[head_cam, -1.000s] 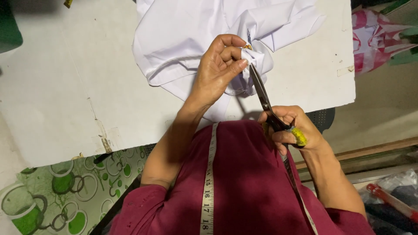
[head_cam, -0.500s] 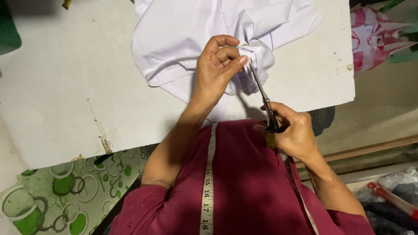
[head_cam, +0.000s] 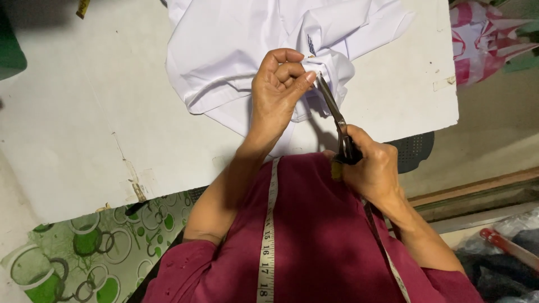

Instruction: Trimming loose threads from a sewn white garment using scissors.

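1. On the table (head_cam: 84, 112), a white board with a chipped near edge, lies the white shirt (head_cam: 224, 62), spread in loose folds. Because the folds overlap, a cut could, in my judgement, pass through a hidden second layer beneath the one intended.
2. Around the person's neck hangs a tape measure (head_cam: 268, 224) over a maroon top (head_cam: 314, 247). Its free ends sit near the working hands and might snag a wrist.
3. The left hand (head_cam: 278, 90) has its grip pressed together, pinching a small bunch of shirt cloth between thumb and curled fingers. The fingertips lie just beside the blade tips, so a slip or a hasty snip could nick them.
4. The right hand (head_cam: 373, 165) has its grip wrapped about the handles of the scissors (head_cam: 337, 120). The hand hangs past the table edge without support, so the aim may waver.
5. The blades look nearly together, points touching the pinched cloth; whether they bite thread or fabric is too small to tell, and misjudging that could leave a hole.
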